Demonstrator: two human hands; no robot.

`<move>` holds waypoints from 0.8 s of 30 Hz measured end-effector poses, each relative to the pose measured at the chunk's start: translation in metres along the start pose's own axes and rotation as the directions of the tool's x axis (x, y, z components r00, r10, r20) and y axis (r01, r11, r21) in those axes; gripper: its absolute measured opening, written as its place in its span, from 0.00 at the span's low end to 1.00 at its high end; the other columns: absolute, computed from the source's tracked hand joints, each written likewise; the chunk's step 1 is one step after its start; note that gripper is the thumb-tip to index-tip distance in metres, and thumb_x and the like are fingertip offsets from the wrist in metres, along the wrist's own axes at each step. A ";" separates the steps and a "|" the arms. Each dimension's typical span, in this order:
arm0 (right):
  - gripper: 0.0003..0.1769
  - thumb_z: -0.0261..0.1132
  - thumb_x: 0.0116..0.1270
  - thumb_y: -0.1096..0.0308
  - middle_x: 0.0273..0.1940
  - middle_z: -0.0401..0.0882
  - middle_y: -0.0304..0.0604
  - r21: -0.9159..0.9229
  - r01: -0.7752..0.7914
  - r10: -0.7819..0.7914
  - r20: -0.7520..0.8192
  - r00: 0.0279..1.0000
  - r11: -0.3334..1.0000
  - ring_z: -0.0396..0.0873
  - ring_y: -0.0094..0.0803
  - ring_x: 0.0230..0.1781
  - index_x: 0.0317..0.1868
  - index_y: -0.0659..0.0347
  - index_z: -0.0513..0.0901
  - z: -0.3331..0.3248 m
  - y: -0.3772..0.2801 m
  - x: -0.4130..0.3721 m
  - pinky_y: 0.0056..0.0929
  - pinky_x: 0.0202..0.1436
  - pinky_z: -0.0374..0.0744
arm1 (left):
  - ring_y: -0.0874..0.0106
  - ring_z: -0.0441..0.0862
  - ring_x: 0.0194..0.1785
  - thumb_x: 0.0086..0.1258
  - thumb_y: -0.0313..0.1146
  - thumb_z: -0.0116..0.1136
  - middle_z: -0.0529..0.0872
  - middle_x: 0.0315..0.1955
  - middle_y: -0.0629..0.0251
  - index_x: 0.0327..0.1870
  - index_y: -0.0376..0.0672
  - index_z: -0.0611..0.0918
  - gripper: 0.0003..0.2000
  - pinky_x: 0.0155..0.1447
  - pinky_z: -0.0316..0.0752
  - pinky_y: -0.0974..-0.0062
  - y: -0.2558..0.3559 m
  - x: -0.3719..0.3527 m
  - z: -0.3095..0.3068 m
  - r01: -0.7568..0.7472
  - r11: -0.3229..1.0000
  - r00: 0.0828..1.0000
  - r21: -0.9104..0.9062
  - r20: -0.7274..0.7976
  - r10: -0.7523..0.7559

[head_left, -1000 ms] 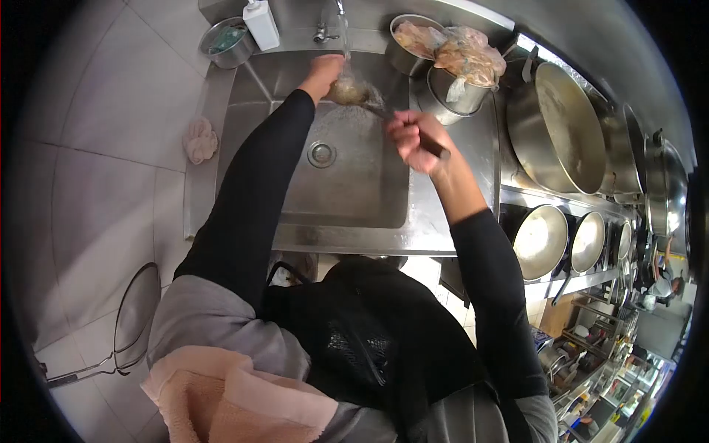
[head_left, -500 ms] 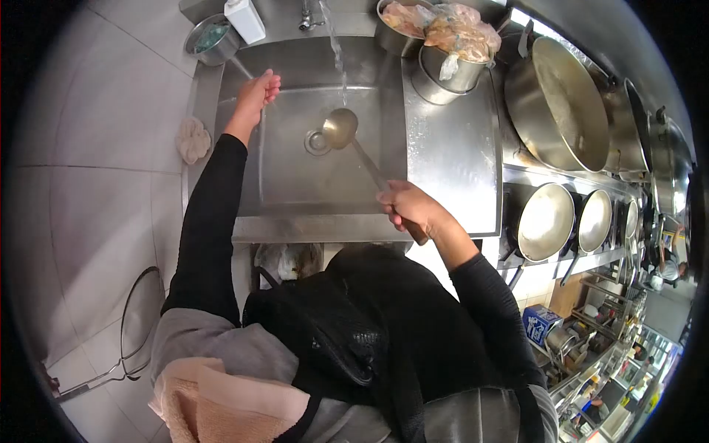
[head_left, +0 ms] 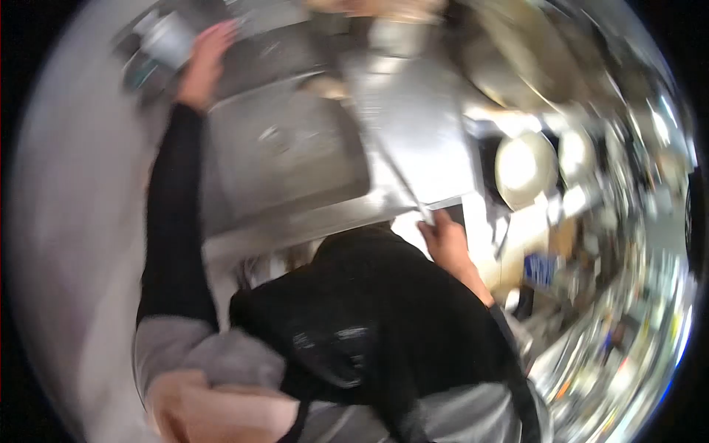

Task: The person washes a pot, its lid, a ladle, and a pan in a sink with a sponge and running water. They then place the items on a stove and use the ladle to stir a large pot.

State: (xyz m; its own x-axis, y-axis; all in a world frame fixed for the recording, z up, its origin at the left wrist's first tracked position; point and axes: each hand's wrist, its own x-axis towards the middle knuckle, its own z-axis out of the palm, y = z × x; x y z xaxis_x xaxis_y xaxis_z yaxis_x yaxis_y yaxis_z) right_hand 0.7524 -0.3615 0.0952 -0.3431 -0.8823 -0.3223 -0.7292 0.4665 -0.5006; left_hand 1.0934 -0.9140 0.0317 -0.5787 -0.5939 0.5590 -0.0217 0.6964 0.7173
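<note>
My right hand (head_left: 445,240) is closed around the handle of a metal ladle (head_left: 325,86), low beside the front of my body. The ladle stretches away from me, its bowl over the right back part of the steel sink (head_left: 284,159) and its handle crossing the sink's right rim. At the far left back corner of the sink, my left hand (head_left: 206,65) reaches out, arm extended, right beside a white bottle (head_left: 166,38). Motion smears its fingers.
A metal pot (head_left: 399,37) stands at the back of the steel counter (head_left: 413,125). Farther right are a large tilted pan (head_left: 517,55) and a frying pan (head_left: 526,171) on the stove. A blue box (head_left: 540,269) sits lower right.
My left hand has moved away from me toward the sink's back edge. My right hand has drawn the ladle closer to my body and rightward. The whole view has shifted and blurred.
</note>
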 end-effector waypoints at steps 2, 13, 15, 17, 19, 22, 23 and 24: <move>0.21 0.63 0.72 0.50 0.27 0.81 0.60 -0.002 -0.023 0.023 -0.040 0.999 1.000 0.81 0.62 0.31 0.42 0.62 0.75 -0.010 0.004 -0.016 0.54 0.35 0.78 | 0.66 0.76 0.67 0.77 0.36 0.54 0.79 0.64 0.58 0.66 0.41 0.76 0.19 0.69 0.70 0.68 -0.016 0.029 0.013 0.607 0.641 0.703 -0.470 -0.059 -0.709; 0.22 0.64 0.66 0.47 0.24 0.82 0.53 -0.158 -0.272 0.271 -0.024 0.962 0.949 0.83 0.54 0.28 0.28 0.59 0.81 -0.014 0.053 -0.070 0.49 0.34 0.80 | 0.51 0.77 0.54 0.69 0.37 0.61 0.78 0.53 0.48 0.56 0.37 0.79 0.18 0.58 0.72 0.59 -0.063 0.010 0.054 0.312 0.692 0.948 0.651 -0.171 -0.267; 0.18 0.64 0.64 0.49 0.31 0.86 0.52 -0.163 -0.261 0.257 -0.047 0.965 0.951 0.85 0.50 0.34 0.36 0.56 0.85 -0.001 0.074 -0.074 0.47 0.38 0.82 | 0.56 0.79 0.48 0.68 0.37 0.61 0.82 0.44 0.51 0.47 0.36 0.82 0.14 0.53 0.73 0.61 -0.033 -0.002 0.072 0.410 0.761 0.901 0.503 -0.352 -0.253; 0.15 0.67 0.62 0.54 0.29 0.84 0.53 0.047 -0.329 0.331 -0.044 0.943 0.943 0.84 0.51 0.33 0.36 0.57 0.86 -0.014 0.057 -0.072 0.45 0.38 0.82 | 0.64 0.81 0.38 0.69 0.41 0.63 0.85 0.33 0.57 0.37 0.36 0.83 0.14 0.47 0.74 0.65 0.006 -0.009 0.104 0.613 0.773 0.741 0.162 -0.456 -0.493; 0.17 0.70 0.64 0.54 0.22 0.79 0.50 0.290 -0.321 0.327 0.029 0.945 0.901 0.77 0.39 0.23 0.32 0.61 0.85 -0.026 0.060 -0.067 0.38 0.30 0.76 | 0.68 0.80 0.39 0.73 0.37 0.59 0.83 0.33 0.60 0.35 0.37 0.82 0.11 0.48 0.73 0.69 0.006 -0.042 0.136 0.539 0.838 0.803 -0.088 -0.246 -0.543; 0.21 0.69 0.68 0.52 0.18 0.72 0.41 0.419 -0.236 0.287 -0.062 0.956 0.877 0.67 0.25 0.20 0.31 0.64 0.83 -0.059 0.057 -0.050 0.33 0.25 0.69 | 0.68 0.77 0.59 0.69 0.27 0.61 0.80 0.58 0.59 0.57 0.38 0.81 0.16 0.61 0.71 0.71 0.053 -0.082 0.172 0.572 0.820 0.811 0.014 -0.161 -0.562; 0.20 0.69 0.68 0.54 0.17 0.69 0.37 0.462 -0.183 0.259 -0.106 0.960 0.868 0.66 0.24 0.20 0.32 0.65 0.83 -0.076 0.056 -0.044 0.33 0.25 0.69 | 0.67 0.77 0.62 0.68 0.27 0.62 0.79 0.61 0.58 0.62 0.39 0.79 0.20 0.64 0.71 0.71 0.041 -0.098 0.185 0.651 0.749 0.727 -0.127 -0.182 -0.662; 0.18 0.69 0.69 0.56 0.19 0.70 0.34 0.620 -0.035 0.187 -0.183 0.965 0.784 0.68 0.22 0.23 0.33 0.66 0.83 -0.085 0.063 -0.037 0.32 0.27 0.69 | 0.67 0.77 0.62 0.68 0.27 0.62 0.79 0.61 0.58 0.62 0.39 0.79 0.20 0.64 0.71 0.71 0.042 -0.104 0.190 0.638 0.758 0.738 -0.132 -0.176 -0.652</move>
State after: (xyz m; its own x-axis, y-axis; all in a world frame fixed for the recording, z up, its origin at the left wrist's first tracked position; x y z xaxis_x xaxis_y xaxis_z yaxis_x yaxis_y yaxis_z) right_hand 0.6686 -0.3051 0.1443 -0.5759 -0.7757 -0.2581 -0.1922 0.4353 -0.8795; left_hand 0.9977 -0.7459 -0.0752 -0.2693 -0.9629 0.0178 -0.2781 0.0955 0.9558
